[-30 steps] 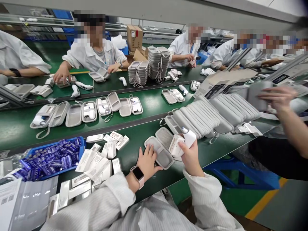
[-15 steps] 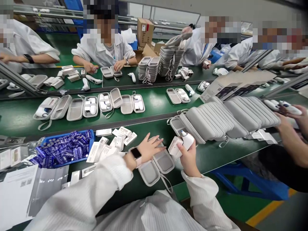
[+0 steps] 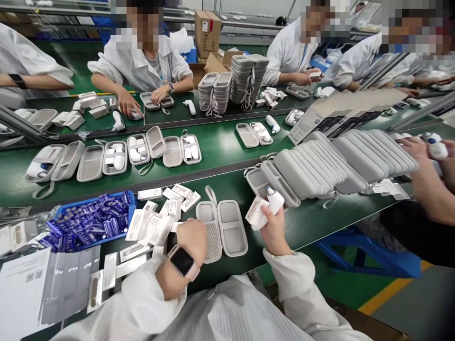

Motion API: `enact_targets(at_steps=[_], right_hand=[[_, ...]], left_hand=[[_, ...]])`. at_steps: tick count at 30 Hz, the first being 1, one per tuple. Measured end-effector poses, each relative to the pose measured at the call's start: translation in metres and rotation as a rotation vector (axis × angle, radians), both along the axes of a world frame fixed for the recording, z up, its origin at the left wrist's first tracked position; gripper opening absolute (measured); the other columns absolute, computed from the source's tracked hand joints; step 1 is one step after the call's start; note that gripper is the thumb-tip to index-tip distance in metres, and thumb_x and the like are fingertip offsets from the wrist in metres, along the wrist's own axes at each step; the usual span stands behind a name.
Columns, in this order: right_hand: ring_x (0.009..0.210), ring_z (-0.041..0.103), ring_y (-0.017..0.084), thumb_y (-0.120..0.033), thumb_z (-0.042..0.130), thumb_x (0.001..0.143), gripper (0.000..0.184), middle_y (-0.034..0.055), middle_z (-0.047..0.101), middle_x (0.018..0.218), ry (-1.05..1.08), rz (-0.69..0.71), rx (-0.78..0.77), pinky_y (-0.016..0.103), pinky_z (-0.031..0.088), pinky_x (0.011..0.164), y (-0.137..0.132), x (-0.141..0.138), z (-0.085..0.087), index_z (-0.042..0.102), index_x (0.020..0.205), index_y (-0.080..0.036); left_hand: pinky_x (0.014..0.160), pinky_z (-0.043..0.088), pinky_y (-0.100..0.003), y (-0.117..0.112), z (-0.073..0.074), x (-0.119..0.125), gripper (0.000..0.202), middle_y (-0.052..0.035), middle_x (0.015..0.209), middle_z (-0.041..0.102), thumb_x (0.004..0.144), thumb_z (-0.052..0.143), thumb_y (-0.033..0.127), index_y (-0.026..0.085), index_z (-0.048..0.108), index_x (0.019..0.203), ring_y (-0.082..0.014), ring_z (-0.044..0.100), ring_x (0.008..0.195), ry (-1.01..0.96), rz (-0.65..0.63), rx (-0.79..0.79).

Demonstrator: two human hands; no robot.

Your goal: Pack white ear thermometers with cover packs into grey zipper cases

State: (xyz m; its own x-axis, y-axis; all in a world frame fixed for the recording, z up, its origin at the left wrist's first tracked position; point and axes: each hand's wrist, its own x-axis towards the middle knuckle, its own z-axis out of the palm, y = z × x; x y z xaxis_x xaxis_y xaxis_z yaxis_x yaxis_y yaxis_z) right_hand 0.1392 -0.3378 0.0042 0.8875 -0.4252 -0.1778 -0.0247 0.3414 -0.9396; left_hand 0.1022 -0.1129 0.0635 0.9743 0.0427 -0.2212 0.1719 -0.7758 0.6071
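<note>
My right hand (image 3: 275, 232) is closed around a white handheld device (image 3: 275, 200) with a blue tip, together with a small white box (image 3: 255, 214), above the green table's front edge. An open grey zip case (image 3: 231, 229) lies flat and empty just left of that hand. My left hand (image 3: 191, 237), with a watch on the wrist, is turned back-up beside the case's left half, next to a heap of small white boxes (image 3: 156, 225). Its fingers are hidden under the hand.
A blue tray (image 3: 88, 220) of blue packets sits at the left, with papers (image 3: 21, 289) below it. A row of closed grey cases (image 3: 337, 163) stands at the right. The belt (image 3: 220, 147) carries open cases. People work opposite; another person's hand (image 3: 415, 151) reaches in at the right.
My left hand lifted off the grey case and drew back left toward the white boxes. The case now lies fully open, both halves flat. My right hand keeps the device and box.
</note>
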Motion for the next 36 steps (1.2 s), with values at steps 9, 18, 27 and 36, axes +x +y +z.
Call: enact_targets(at_steps=[9, 18, 27, 36], right_hand=[[0.09, 0.063, 0.017, -0.037, 0.078, 0.075, 0.053, -0.0004, 0.063, 0.106, -0.056, 0.244, -0.098, 0.032, 0.053, 0.084, 0.044, 0.019, -0.031, 0.05, 0.118, -0.028], [0.096, 0.064, 0.022, -0.043, 0.078, 0.071, 0.057, 0.0049, 0.065, 0.11, 0.031, 0.326, -0.228, 0.038, 0.053, 0.089, 0.038, 0.042, -0.047, 0.051, 0.117, -0.025], [0.09, 0.067, 0.025, -0.046, 0.076, 0.074, 0.048, 0.007, 0.069, 0.102, 0.177, 0.436, -0.361, 0.042, 0.055, 0.084, 0.024, -0.014, -0.044, 0.058, 0.112, -0.022], [0.126, 0.052, 0.03, -0.046, 0.064, 0.085, 0.061, 0.0142, 0.053, 0.137, 0.059, 0.395, -0.682, 0.053, 0.039, 0.109, 0.024, -0.033, -0.057, 0.043, 0.138, -0.022]], left_hand=[[0.084, 0.048, -0.046, -0.044, -0.042, 0.008, 0.036, -0.0131, 0.113, 0.064, 0.087, 0.071, 0.033, 0.012, 0.063, 0.115, -0.0314, 0.057, 0.102, -0.284, -0.363, 0.325], [0.079, 0.05, -0.041, -0.035, -0.069, 0.007, 0.013, -0.0055, 0.1, 0.062, 0.083, 0.076, 0.03, 0.021, 0.067, 0.082, -0.0266, 0.057, 0.096, -0.359, -0.326, 0.13], [0.111, 0.038, -0.051, -0.021, -0.076, 0.0, 0.017, -0.0107, 0.157, 0.039, 0.096, 0.053, 0.019, 0.017, 0.061, 0.081, -0.0314, 0.031, 0.146, -0.553, -0.518, -0.028], [0.112, 0.04, -0.052, -0.018, -0.074, -0.008, 0.012, -0.0138, 0.148, 0.049, 0.092, 0.062, 0.024, 0.017, 0.065, 0.101, -0.0333, 0.038, 0.143, -0.511, -0.664, 0.092]])
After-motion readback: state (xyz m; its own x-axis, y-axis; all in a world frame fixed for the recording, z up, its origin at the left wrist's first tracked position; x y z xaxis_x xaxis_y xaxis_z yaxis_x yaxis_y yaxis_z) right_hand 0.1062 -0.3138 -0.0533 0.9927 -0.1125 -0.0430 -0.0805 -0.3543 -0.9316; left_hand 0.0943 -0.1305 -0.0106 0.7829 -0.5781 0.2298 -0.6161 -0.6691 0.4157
